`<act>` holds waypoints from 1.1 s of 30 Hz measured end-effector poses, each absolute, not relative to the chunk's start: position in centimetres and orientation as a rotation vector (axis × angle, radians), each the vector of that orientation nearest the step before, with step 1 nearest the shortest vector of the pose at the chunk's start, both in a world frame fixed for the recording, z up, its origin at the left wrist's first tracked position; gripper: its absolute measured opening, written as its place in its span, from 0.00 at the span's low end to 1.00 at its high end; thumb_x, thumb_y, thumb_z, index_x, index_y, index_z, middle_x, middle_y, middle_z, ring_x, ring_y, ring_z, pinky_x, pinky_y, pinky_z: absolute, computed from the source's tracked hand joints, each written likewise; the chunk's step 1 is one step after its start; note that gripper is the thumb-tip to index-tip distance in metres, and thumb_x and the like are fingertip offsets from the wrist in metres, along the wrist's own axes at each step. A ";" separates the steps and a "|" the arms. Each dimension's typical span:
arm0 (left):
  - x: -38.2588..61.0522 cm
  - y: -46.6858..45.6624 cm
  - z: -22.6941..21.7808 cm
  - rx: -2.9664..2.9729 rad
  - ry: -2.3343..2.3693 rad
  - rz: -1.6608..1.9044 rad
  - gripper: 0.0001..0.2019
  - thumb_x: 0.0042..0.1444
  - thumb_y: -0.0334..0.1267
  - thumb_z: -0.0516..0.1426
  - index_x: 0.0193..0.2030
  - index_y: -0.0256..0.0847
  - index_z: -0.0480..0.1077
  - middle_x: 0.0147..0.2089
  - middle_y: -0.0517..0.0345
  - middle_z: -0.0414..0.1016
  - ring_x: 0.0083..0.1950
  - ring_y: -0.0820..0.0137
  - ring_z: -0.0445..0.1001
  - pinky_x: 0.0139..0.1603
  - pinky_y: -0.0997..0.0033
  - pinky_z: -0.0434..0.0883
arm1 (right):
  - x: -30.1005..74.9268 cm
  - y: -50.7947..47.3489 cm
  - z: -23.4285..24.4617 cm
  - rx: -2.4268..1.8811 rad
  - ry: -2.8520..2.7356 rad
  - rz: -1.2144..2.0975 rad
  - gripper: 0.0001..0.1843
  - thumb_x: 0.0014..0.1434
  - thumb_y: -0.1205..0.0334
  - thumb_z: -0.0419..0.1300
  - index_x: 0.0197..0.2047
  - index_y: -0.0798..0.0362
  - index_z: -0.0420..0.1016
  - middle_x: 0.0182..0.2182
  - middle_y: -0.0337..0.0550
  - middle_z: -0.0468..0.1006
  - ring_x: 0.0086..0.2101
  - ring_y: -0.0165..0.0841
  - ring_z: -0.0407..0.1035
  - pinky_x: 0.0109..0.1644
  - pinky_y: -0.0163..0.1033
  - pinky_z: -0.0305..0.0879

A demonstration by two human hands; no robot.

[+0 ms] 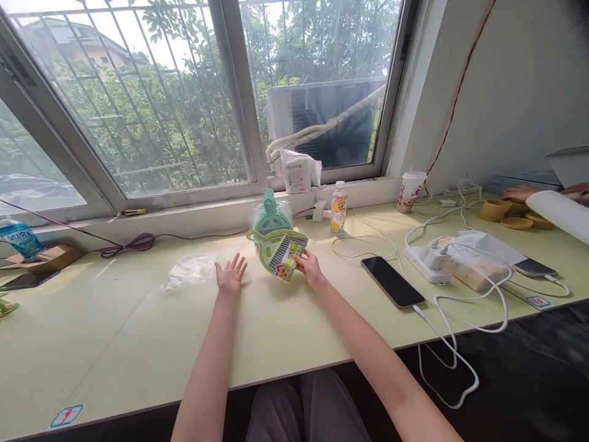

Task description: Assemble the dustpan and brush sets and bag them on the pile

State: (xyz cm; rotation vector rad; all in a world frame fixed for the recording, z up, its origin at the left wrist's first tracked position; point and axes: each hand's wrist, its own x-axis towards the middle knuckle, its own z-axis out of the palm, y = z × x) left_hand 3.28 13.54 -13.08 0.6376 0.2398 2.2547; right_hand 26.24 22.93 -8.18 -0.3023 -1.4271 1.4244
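Note:
A small green dustpan and brush set (276, 242) lies on the pale table (138, 331), its handle still in clear wrapping and a printed label card on the pan. My right hand (309, 268) pinches the pan's lower right edge by the card. Just left of the set, my left hand (231, 275) hovers over the table, fingers spread, holding nothing. A crumpled clear plastic bag (191, 270) lies further left.
A black phone (392, 282) on a white cable lies right of my hand, beside a power strip (427, 261) with chargers and cables. A drink bottle (338, 210), a paper cup (410, 191) and a tissue pack (297, 172) stand by the window. Another person's hand (519, 193) rests far right.

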 end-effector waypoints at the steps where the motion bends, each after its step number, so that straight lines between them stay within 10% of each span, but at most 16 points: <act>1: 3.5 13.5 -13.0 0.689 0.275 2.213 0.35 0.64 0.56 0.38 0.71 0.42 0.33 0.64 0.42 0.61 0.57 0.64 0.70 0.50 0.62 0.74 | 26.2 22.9 -8.2 -0.305 -1.425 1.424 0.15 0.53 0.71 0.62 0.45 0.56 0.68 0.37 0.45 0.80 0.32 0.31 0.76 0.40 0.38 0.75; 8: 7.9 14.7 -12.2 1.217 0.778 1.735 0.26 0.60 0.54 0.51 0.58 0.39 0.65 0.55 0.45 0.71 0.51 0.61 0.73 0.46 0.63 0.74 | 26.2 22.5 -8.1 -0.335 -1.470 1.430 0.15 0.53 0.72 0.62 0.45 0.57 0.68 0.34 0.45 0.80 0.32 0.32 0.75 0.39 0.38 0.75; 14: 7.9 15.5 -12.5 1.147 0.824 1.855 0.26 0.62 0.57 0.44 0.52 0.39 0.68 0.51 0.45 0.73 0.46 0.64 0.75 0.43 0.64 0.74 | 26.3 22.3 -7.9 -0.348 -1.466 1.423 0.14 0.53 0.72 0.61 0.45 0.57 0.68 0.33 0.45 0.80 0.31 0.32 0.76 0.41 0.40 0.75; 23: 5.9 15.8 -13.3 1.077 0.989 2.092 0.20 0.42 0.50 0.66 0.35 0.37 0.71 0.40 0.48 0.76 0.38 0.69 0.75 0.43 0.68 0.72 | 26.5 22.8 -7.7 -0.306 -1.401 1.448 0.14 0.54 0.72 0.61 0.45 0.56 0.68 0.36 0.46 0.80 0.32 0.31 0.76 0.41 0.38 0.75; 33: 6.7 15.7 -13.4 1.209 1.006 2.028 0.18 0.31 0.40 0.68 0.32 0.35 0.75 0.34 0.49 0.78 0.39 0.59 0.76 0.45 0.59 0.72 | 26.2 21.7 -7.9 -0.309 -1.585 1.496 0.17 0.54 0.71 0.62 0.47 0.56 0.69 0.33 0.45 0.80 0.32 0.31 0.76 0.39 0.37 0.74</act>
